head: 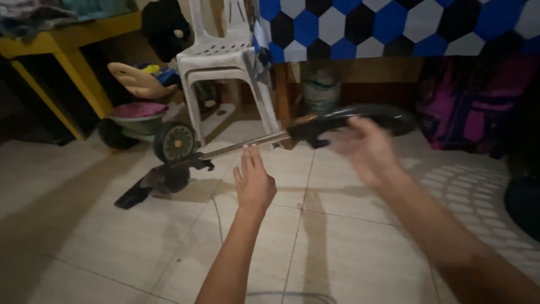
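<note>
Black long-shafted power tool with metal shaft, tilted, cutting head low on tiled floor, handle end raised.

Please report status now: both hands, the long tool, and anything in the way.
Left hand open, just below the metal shaft. Right hand open, blurred, at the long tool handle; grip unclear. White plastic chair and toy tricycle close behind.

Home – plastic chair (toy tricycle)

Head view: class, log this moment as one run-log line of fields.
left hand: open, reaching toward metal shaft | right hand: open, blurred, near black handle | trimmer: head on tiled floor | behind: white plastic chair
</note>
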